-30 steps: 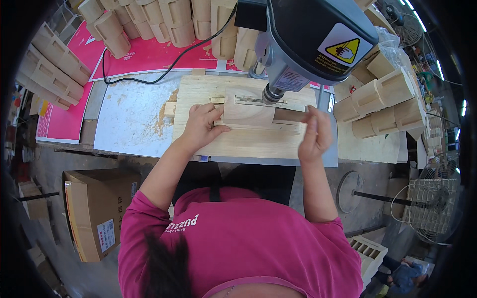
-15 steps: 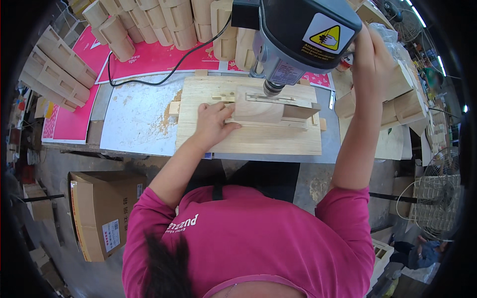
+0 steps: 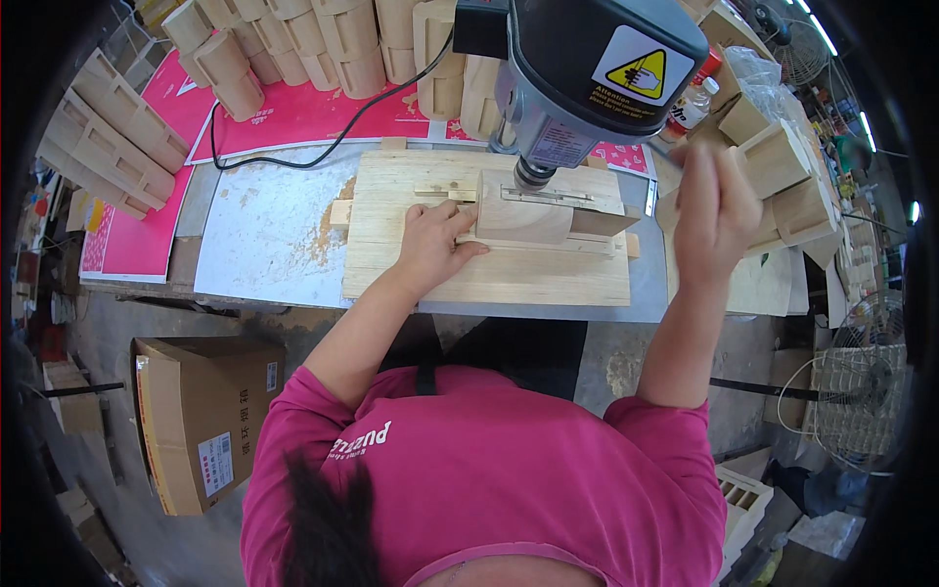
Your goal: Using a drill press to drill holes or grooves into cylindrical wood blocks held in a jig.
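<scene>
A pale wooden block (image 3: 523, 220) lies on a flat wooden board (image 3: 421, 286), with a long narrow slot along its top. Directly over that slot is the chuck (image 3: 533, 176) of a drill press (image 3: 577, 78); the bit's tip cannot be made out. My left hand (image 3: 430, 245) rests on the board with its fingers spread, fingertips against the block's left end. Off to the right, my right hand (image 3: 717, 210) is closed in a blurred fist round the drill press lever (image 3: 665, 152). A flat brown piece (image 3: 602, 223) sticks out from the block's right end.
Hollow wooden pieces (image 3: 347, 49) stand in rows at the back, with more at the left (image 3: 117, 147) and right (image 3: 792, 196). A black cable (image 3: 323, 161) curves across the table. Behind my right hand stands a bottle (image 3: 690, 108). A cardboard box (image 3: 205, 421) sits on the floor.
My right hand has come down and toward me with the lever. The block and my left hand have shifted slightly to the right.
</scene>
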